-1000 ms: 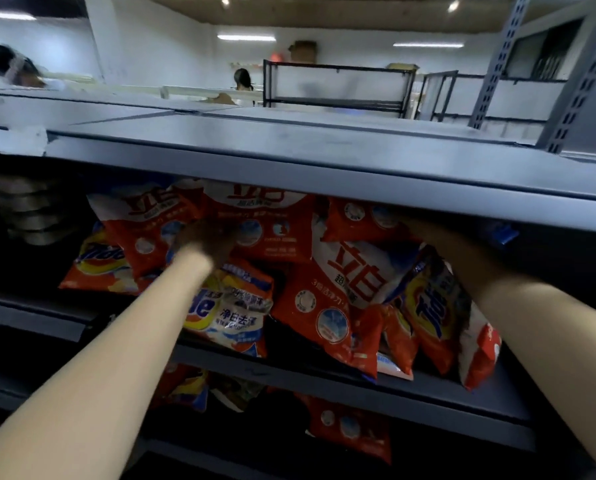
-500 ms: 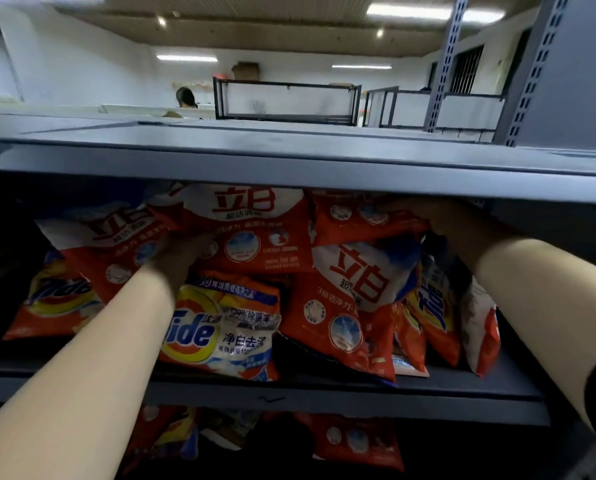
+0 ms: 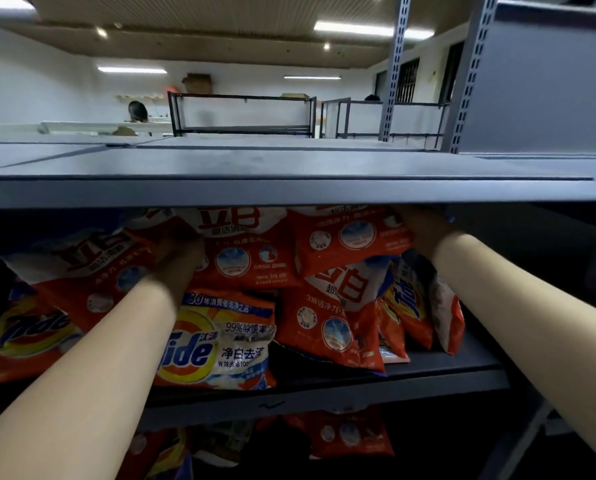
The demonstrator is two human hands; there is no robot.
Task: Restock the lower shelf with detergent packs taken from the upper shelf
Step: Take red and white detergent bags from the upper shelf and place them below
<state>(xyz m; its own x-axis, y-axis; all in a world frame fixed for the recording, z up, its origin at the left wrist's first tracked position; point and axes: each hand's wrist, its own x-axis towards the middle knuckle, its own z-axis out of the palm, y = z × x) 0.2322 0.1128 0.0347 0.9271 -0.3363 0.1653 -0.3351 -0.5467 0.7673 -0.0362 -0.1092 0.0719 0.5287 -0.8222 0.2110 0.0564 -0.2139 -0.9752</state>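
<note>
Detergent packs (image 3: 251,258), left hand (image 3: 180,258), right hand (image 3: 416,223) reaching among them

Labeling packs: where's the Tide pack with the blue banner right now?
Head view, centre-left: the Tide pack lies at the upper shelf's front edge, just right of the left forearm, below a red pack.

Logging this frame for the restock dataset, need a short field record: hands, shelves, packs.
left hand: deep in the pile, at the edge of a red pack; grip unclear
right hand: at the top red pack, fingers hidden under the shelf edge
upper shelf: heaped with red and Tide packs, Tide pack at front
lower shelf: some packs visible below
top board: grey, bare
</note>
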